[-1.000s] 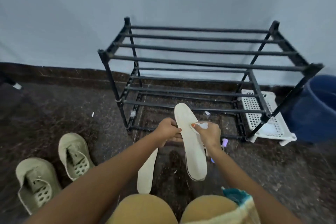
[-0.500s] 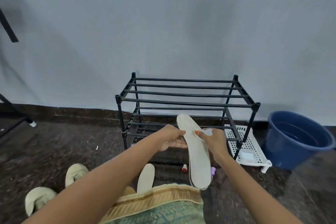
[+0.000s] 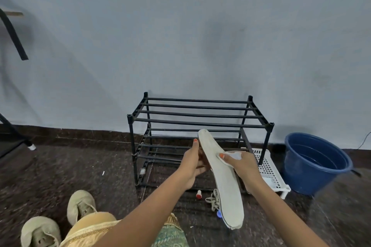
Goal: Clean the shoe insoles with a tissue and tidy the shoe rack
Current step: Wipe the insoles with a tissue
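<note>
Off-white and long, the flat foam shoe insole (image 3: 220, 178) hangs in the air in front of you, just below the centre of view. Its far end is tipped toward twelve o'clock and its near end toward five. Your left hand (image 3: 192, 162) grips its edge from nine o'clock, with the fingers curled underneath and the thumb up along the rim. Your right hand (image 3: 243, 164) comes in from three o'clock and pinches a small crumpled white tissue (image 3: 232, 155) against the insole's upper face, nearer the far end.

My read is that you are mid-wipe on this one insole, with the near half probably left to do. No second insole shows from here, so I cannot tell whether it is clean.

The tidying looks wholly ahead of you. The black metal two-tier shoe rack (image 3: 198, 120) stands at twelve o'clock against the wall. The pair of beige fabric shoes (image 3: 80, 205) sits on the dark floor at seven o'clock, well apart from it. A loose beige shoelace (image 3: 213, 200) and a small red-and-white cap (image 3: 199, 194) lie on the floor just in front of the rack. A white perforated plastic tray (image 3: 269, 170) rests at the rack's three o'clock foot, with a dark blue plastic bucket (image 3: 315, 164) beyond it.
</note>
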Demonstrator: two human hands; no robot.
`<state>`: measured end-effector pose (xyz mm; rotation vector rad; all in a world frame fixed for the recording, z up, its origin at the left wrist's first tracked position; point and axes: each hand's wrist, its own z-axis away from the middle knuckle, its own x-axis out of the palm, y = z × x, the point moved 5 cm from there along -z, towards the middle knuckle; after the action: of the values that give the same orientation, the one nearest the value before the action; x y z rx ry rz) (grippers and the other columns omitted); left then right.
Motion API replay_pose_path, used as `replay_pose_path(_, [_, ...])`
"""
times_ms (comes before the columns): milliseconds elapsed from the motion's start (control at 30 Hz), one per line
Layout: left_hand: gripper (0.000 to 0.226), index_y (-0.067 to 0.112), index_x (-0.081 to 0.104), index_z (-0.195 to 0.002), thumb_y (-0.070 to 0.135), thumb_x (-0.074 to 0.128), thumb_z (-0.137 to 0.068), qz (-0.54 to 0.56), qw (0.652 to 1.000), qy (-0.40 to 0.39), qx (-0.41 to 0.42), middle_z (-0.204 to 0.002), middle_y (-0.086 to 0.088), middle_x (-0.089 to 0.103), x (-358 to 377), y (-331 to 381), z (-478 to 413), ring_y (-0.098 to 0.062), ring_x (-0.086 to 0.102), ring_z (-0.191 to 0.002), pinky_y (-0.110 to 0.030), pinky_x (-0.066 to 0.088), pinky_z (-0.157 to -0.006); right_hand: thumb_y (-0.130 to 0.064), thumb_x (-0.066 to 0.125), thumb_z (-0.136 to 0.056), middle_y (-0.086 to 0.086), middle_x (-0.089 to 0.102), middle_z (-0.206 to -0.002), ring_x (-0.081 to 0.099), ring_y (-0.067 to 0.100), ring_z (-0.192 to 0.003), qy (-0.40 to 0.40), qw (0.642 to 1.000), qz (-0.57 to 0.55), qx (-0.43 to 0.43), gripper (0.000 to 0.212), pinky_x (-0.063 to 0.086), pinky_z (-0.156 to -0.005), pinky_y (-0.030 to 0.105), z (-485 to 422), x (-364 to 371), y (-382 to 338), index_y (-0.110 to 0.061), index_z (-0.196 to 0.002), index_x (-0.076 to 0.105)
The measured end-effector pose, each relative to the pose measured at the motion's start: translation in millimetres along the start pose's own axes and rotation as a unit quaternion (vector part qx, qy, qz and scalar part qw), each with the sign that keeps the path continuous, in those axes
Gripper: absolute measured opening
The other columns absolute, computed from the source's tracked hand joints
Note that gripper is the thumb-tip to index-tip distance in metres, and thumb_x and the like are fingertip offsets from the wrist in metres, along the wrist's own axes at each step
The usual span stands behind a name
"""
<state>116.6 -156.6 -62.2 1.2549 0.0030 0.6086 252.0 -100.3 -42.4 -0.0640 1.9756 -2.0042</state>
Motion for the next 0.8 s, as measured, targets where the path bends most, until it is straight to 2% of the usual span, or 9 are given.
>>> replay_pose_path(133, [0.056, 0.012, 0.051, -0.12, 0.054, 0.023, -0.096, 0.155, 0.987, -0.031, -0.014, -0.118, -0.016, 0.061, 3, -9, 1, -0.027, 0.06, -0.102, -0.037, 0.049, -0.086, -0.017, 0.074, -0.075, 0.005, 0.068, -0.08, 0.062, 0.014, -0.071, -0.01, 1.0, 0.003, -0.007, 0.006, 0.047, -0.06, 0.022, 10, 5, 1, -0.015, -0.074, 0.068])
replay_pose_path(233, [0.071, 0.006, 0.058, -0.111, 0.064, 0.021, -0.091, 0.233, 0.97, -0.057, -0.051, -0.114, -0.019, 0.063, 5, -12, 1, -0.032, 0.059, -0.101, -0.041, 0.048, -0.083, -0.018, 0.073, -0.075, -0.001, 0.067, -0.074, 0.061, 0.009, -0.066, -0.013, 1.0, 0.019, -0.016, 0.006, 0.046, -0.05, 0.013, 17, 11, 0, -0.017, -0.073, 0.068])
replay_pose_path(333, [0.077, 0.005, 0.058, -0.121, 0.067, 0.022, -0.089, 0.268, 0.958, -0.095, -0.046, -0.122, -0.018, 0.061, 8, -7, -1, -0.029, 0.054, -0.115, -0.042, 0.046, -0.086, -0.017, 0.072, -0.076, -0.003, 0.066, -0.07, 0.058, 0.0, -0.056, -0.017, 1.0, 0.003, -0.02, 0.007, 0.043, -0.046, 0.01, 21, 14, -2, -0.018, -0.071, 0.067])
replay_pose_path(433, [0.062, 0.013, 0.061, -0.113, 0.061, 0.028, -0.092, 0.294, 0.951, -0.097, -0.021, -0.111, -0.014, 0.065, 8, -2, -1, -0.027, 0.058, -0.107, -0.043, 0.045, -0.089, -0.015, 0.072, -0.076, -0.009, 0.064, -0.069, 0.057, -0.004, -0.055, -0.034, 0.999, -0.001, -0.027, 0.01, 0.042, -0.046, 0.006, 21, 16, -5, -0.019, -0.068, 0.067])
replay_pose_path(500, [0.055, 0.02, 0.058, -0.12, 0.059, 0.029, -0.093, 0.312, 0.946, -0.089, -0.007, -0.111, -0.014, 0.064, 6, -1, -5, -0.028, 0.059, -0.105, -0.043, 0.047, -0.087, -0.017, 0.073, -0.075, -0.012, 0.063, -0.072, 0.056, -0.005, -0.061, -0.024, 0.999, 0.019, -0.033, 0.008, 0.041, -0.049, 0.006, 20, 17, -5, -0.019, -0.071, 0.067])
replay_pose_path(633, [0.066, 0.024, 0.054, -0.125, 0.068, 0.021, -0.09, 0.318, 0.944, -0.091, -0.011, -0.112, -0.014, 0.06, 7, 0, -12, -0.027, 0.058, -0.103, -0.044, 0.044, -0.087, -0.019, 0.074, -0.074, -0.008, 0.059, -0.088, 0.052, -0.003, -0.083, 0.045, 0.987, 0.09, -0.127, 0.01, 0.037, -0.064, 0.005, 15, 20, -15, -0.022, -0.074, 0.064])
replay_pose_path(700, [0.07, 0.025, 0.057, -0.119, 0.071, 0.017, -0.087, 0.306, 0.948, -0.087, -0.016, -0.11, -0.014, 0.062, 8, 0, -13, -0.027, 0.059, -0.1, -0.042, 0.046, -0.084, -0.016, 0.072, -0.076, -0.006, 0.059, -0.088, 0.052, -0.003, -0.083, 0.063, 0.978, 0.097, -0.172, 0.011, 0.036, -0.067, 0.001, 14, 25, -24, -0.023, -0.074, 0.063])
replay_pose_path(800, [0.066, 0.02, 0.061, -0.106, 0.066, 0.016, -0.092, 0.263, 0.961, -0.08, -0.014, -0.092, -0.011, 0.067, 8, -2, -12, -0.023, 0.064, -0.081, -0.033, 0.049, -0.073, -0.015, 0.068, -0.08, -0.007, 0.06, -0.086, 0.053, -0.003, -0.082, 0.084, 0.958, 0.141, -0.237, 0.004, 0.036, -0.069, 0.001, 12, 36, -37, -0.015, -0.084, 0.066])
